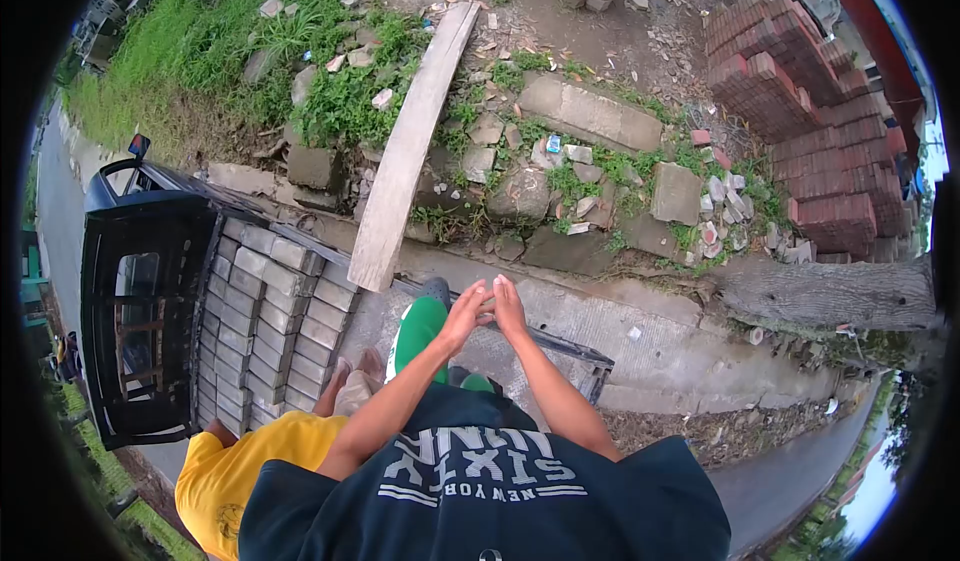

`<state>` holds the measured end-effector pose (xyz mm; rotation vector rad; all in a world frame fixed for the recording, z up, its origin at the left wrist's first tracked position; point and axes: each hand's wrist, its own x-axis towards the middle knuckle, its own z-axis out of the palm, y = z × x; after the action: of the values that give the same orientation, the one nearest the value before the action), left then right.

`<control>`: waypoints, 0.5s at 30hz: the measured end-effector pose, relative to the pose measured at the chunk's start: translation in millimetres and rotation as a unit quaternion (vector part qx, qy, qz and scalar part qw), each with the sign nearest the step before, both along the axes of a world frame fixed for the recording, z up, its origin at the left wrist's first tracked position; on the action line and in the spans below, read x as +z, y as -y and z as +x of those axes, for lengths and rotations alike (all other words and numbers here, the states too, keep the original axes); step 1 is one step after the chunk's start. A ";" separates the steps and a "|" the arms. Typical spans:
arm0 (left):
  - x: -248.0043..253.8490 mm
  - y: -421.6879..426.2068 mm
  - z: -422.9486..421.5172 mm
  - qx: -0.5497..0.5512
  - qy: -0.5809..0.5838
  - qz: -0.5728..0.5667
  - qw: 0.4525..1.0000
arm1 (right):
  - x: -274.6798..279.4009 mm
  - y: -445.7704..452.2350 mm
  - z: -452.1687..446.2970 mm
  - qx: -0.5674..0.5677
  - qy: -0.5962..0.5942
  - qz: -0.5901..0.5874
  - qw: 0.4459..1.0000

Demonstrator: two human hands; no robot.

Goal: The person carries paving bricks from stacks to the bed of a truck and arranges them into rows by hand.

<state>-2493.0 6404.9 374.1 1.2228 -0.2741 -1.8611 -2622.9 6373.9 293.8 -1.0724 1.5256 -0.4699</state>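
In front of my chest, my left hand point(464, 317) and my right hand point(508, 307) meet at the fingertips. The fingers of both are stretched out, and I see nothing held in either. Just beyond them, the near end of a long wooden plank point(415, 141) lies at the side rail of a truck bed point(385, 311). Its far end rests up on the grassy bank. Rows of stacked grey paving blocks point(280, 311) fill the bed's left part, behind the black cab point(150, 311).
A person in a yellow shirt point(265, 461) is close on my left. Stones and rubble point(590, 171) cover the bank. Stacks of reddish pavers point(770, 91) stand at the right, near a tree trunk point(830, 296). A concrete strip point(660, 336) runs beside the truck.
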 end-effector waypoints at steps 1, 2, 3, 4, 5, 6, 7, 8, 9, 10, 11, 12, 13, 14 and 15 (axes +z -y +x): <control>11.9 20.7 25.5 -0.002 0.002 -0.004 1.000 | 13.5 23.1 4.0 -0.022 0.008 -0.009 1.000; 16.5 35.9 49.4 -0.019 0.096 -0.015 0.995 | 20.1 41.6 2.5 -0.038 -0.003 0.006 0.999; 20.7 45.0 71.3 -0.037 0.188 -0.023 0.981 | 29.0 58.0 1.1 -0.040 -0.003 0.009 0.999; 19.5 60.5 94.1 -0.020 0.219 -0.009 0.975 | 34.9 79.1 -0.4 -0.020 -0.025 0.016 0.999; 12.2 75.1 116.1 -0.003 0.251 0.003 0.968 | 35.0 97.2 -3.4 0.000 -0.045 0.023 0.999; 7.9 85.8 138.0 0.004 0.276 0.014 0.961 | 30.0 113.9 -5.2 -0.005 -0.042 0.030 0.999; 2.8 98.4 160.6 0.013 0.301 0.023 0.953 | 34.9 129.8 -7.2 -0.008 -0.037 0.025 0.999; -12.0 104.3 181.8 0.018 0.317 0.056 0.946 | 39.7 140.9 -12.5 -0.023 -0.017 0.052 0.998; -19.2 110.6 199.6 0.025 0.332 0.086 0.939 | 46.0 155.4 -19.5 -0.038 0.003 0.075 0.996; -16.7 117.1 212.8 0.040 0.330 0.114 0.936 | 44.3 166.7 -29.5 -0.044 -0.006 0.080 0.996; -16.9 124.3 219.5 0.053 0.326 0.143 0.933 | 34.3 173.0 -42.5 -0.052 -0.016 0.086 0.995; -20.5 136.0 220.0 0.054 0.324 0.139 0.934 | 11.2 178.8 -59.0 -0.052 -0.017 0.082 0.995; -23.4 149.8 219.0 0.034 0.312 0.142 0.939 | -16.5 188.1 -75.9 -0.014 -0.062 0.067 0.996; -28.8 165.7 218.2 0.013 0.301 0.145 0.942 | -34.4 206.9 -82.7 0.023 -0.105 0.054 0.993; -49.4 187.0 215.6 0.006 0.295 0.123 0.947 | -29.2 235.6 -76.6 0.024 -0.105 0.050 0.993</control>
<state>-2277.4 6217.9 324.7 1.9423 -0.3621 -1.5066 -2699.5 6138.3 264.6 -1.1045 1.6840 -0.2499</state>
